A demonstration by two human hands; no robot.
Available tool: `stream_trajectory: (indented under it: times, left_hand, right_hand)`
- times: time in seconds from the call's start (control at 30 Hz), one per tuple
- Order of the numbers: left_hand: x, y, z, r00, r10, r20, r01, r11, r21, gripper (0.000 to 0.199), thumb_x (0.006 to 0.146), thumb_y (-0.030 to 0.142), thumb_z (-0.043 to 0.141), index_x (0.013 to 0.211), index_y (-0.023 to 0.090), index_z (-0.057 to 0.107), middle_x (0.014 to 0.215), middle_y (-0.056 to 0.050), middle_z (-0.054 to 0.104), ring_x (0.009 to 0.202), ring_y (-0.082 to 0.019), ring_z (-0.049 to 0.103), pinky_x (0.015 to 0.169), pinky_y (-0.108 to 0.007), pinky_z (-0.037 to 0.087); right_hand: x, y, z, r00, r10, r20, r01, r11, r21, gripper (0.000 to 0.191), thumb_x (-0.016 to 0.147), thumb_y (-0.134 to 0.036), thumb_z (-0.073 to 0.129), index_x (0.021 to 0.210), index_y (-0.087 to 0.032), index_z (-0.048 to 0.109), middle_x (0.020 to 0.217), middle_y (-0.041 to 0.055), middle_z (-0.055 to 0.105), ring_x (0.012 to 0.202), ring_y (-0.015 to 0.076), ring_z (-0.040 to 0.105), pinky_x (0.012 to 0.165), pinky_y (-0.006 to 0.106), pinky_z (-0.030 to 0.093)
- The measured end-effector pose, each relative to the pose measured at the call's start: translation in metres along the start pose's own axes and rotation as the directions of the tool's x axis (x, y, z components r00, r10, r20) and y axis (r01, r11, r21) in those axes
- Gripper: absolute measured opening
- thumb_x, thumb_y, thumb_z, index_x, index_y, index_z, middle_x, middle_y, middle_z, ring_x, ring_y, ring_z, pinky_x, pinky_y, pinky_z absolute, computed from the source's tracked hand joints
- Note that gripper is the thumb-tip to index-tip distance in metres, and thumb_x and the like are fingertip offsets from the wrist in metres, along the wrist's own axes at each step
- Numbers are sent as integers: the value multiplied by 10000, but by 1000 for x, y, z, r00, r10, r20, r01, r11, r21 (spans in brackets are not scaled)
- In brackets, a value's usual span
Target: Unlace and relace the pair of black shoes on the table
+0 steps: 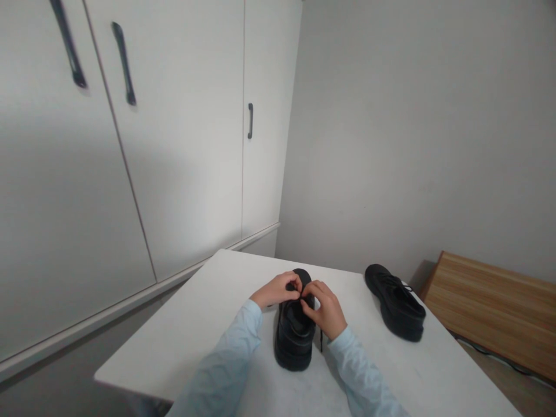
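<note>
A black lace-up shoe (294,336) stands on the white table (195,330), heel towards me, toe pointing away. My left hand (278,289) and my right hand (325,310) meet over its laces, each pinching a bit of black shoelace near the tongue. One lace end (321,340) hangs down the shoe's right side. A second black shoe (396,301) rests further right on the table, apart from both hands. Both my arms are in light blue sleeves.
White cupboard doors (174,145) with dark handles fill the left. A plain grey wall is behind the table. A wooden surface (490,307) sits low at the right, past the table's right edge.
</note>
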State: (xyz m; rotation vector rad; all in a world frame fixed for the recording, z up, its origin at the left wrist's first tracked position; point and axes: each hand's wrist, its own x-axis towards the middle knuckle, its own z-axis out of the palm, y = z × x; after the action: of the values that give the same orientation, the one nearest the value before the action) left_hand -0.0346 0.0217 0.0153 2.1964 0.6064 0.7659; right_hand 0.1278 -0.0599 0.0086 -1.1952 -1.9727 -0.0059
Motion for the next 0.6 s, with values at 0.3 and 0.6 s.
stream_trajectory:
  times: [0.3, 0.6]
  left_hand:
    - [1, -7, 3, 1000, -14, 1, 14, 1000, -9, 145, 640, 83, 554, 768, 148, 578, 812, 0, 555, 809, -146, 519, 780, -257, 425]
    - [1, -4, 2, 1000, 8, -19, -8, 1000, -11, 135, 634, 84, 552, 750, 150, 575, 791, 5, 547, 803, -146, 511, 773, -248, 403]
  right_hand:
    - [0, -6, -2, 993, -84, 83, 101, 969, -224, 211, 741, -46, 508, 860, -205, 581, 856, 56, 631, 814, 208, 582, 702, 310, 479]
    - [0, -10, 9, 994, -85, 74, 109, 885, -453, 271, 776, 2, 443, 883, -207, 579, 826, 64, 621, 773, 204, 583, 629, 287, 476]
